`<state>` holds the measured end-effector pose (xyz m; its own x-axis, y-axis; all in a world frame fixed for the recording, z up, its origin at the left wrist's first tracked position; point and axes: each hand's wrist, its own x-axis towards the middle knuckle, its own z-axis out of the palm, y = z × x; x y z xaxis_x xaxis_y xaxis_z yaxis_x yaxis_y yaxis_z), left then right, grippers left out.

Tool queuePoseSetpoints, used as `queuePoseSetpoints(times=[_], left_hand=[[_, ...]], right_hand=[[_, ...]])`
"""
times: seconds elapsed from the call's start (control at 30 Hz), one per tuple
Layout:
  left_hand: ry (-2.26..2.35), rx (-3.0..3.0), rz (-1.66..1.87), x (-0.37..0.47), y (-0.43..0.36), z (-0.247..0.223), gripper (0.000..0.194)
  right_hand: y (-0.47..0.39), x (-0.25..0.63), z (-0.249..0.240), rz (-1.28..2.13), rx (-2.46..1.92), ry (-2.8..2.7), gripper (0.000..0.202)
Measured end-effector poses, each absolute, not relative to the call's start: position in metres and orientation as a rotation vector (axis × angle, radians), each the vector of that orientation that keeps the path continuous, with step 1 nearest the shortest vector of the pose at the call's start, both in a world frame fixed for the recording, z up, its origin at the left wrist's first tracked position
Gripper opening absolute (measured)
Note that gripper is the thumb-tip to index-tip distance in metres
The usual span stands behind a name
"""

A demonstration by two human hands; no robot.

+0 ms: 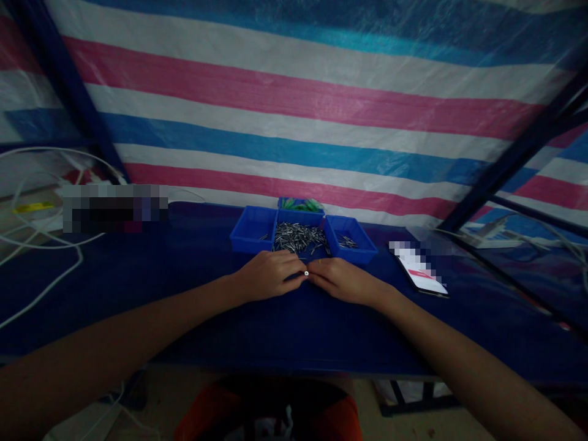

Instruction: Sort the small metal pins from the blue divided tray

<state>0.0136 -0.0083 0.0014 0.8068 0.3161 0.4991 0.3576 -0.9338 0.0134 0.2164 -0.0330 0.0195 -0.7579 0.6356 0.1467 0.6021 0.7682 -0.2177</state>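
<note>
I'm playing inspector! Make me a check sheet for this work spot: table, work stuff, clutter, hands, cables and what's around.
Surface: dark blue table.
Work things: metal pieces piled between left bin and right bin; green pieces in rear bin.
Clutter: phone right of the bins, screen lit.
Hands: left hand and right hand meet fingertip-to-fingertip around something tiny; grip unclear.
Cables: white cables loop at left.
Surroundings: striped sheet behind, blue frame.

The pale piece at the fingers is too small to identify.
</note>
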Motion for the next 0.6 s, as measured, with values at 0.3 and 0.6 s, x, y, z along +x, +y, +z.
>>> queuePoseSetpoints(times=[0.3,0.6], left_hand=[[-0.47,-2.87,-0.838,0.0138,-0.0085,0.0014,0.025],[-0.457,-2.853,-0.798,0.0141,-0.0091,0.0031,0.029]], right_hand=[[-0.0347,0.2166,0.0191,0.252,-0.968,-2.742,0.02],[-0.0343,0.2162,0.0195,0.27,-0.948,-2.742,0.019]])
